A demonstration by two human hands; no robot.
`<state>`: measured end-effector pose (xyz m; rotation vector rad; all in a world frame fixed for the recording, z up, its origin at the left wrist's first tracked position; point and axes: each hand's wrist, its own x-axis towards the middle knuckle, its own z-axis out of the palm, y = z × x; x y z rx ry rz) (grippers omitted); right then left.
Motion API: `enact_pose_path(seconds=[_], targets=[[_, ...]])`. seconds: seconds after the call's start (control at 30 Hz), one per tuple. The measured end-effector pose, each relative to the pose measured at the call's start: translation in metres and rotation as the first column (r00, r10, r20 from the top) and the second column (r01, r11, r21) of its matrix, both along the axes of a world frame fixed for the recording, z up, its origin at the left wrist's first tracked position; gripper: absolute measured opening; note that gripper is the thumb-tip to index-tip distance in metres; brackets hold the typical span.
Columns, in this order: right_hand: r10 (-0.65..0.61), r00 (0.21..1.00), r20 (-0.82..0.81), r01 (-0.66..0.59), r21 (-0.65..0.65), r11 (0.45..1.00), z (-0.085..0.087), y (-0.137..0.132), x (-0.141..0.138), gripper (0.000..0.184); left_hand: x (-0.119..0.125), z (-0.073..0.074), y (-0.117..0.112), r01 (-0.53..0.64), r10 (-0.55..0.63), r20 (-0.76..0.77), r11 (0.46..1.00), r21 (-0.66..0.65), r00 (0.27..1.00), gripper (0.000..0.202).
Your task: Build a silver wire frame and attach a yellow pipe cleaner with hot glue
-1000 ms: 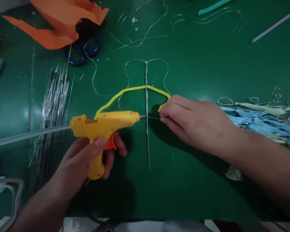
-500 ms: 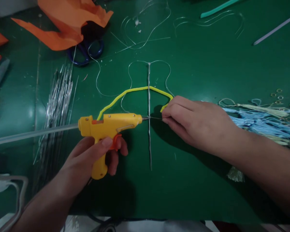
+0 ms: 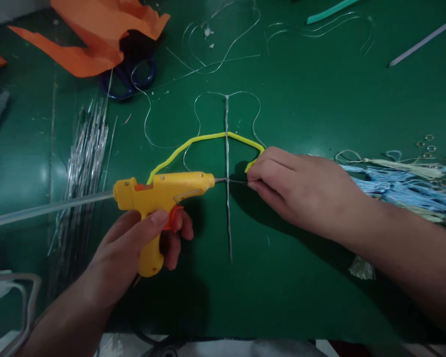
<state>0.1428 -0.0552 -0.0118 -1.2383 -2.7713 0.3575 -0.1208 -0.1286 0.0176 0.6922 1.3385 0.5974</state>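
My left hand (image 3: 141, 243) grips the handle of a yellow glue gun (image 3: 159, 196), a finger on its orange trigger. A clear glue stick (image 3: 44, 209) juts out of its back to the left. The nozzle touches a twisted wire stem (image 3: 228, 198) that lies upright on the green mat. A thin wire frame (image 3: 226, 106) with two loops joins the stem's top, and a yellow pipe cleaner (image 3: 204, 140) arches across it. My right hand (image 3: 297, 186) pinches a thin wire end right of the nozzle, with the pipe cleaner's end by its knuckles.
Orange paper (image 3: 96, 34) and blue-handled scissors (image 3: 130, 77) lie at the upper left, a bundle of silver wires (image 3: 83, 158) at left. Loose wire curls (image 3: 215, 44) sit at the top. Light blue tassels (image 3: 401, 188) and small rings (image 3: 427, 144) lie at right.
Hardly anything has moved. The glue gun and both hands hold the same spot at the stem; only the camera has swayed slightly.
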Motion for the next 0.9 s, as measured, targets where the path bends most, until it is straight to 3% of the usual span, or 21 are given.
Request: enact_pose_path(seconds=[0.23, 0.5, 0.9], targets=[[-0.016, 1.0, 0.008, 0.016, -0.029, 0.999, 0.001, 0.001, -0.001, 0.021, 0.001, 0.001, 0.002, 0.022, -0.022, 0.024, 1.0, 0.0, 0.999, 0.033], [0.008, 0.999, -0.031, -0.009, -0.023, 1.0, -0.001, 0.001, 0.001, 0.024, 0.012, 0.008, 0.0, -0.077, 0.073, -0.081, 0.996, -0.047, 0.994, 0.03], [-0.007, 1.0, -0.024, 0.006, -0.05, 0.999, 0.002, 0.0, 0.0, 0.025, 0.011, 0.009, 0.002, -0.034, 0.029, -0.112, 0.999, -0.04, 0.993, 0.033]])
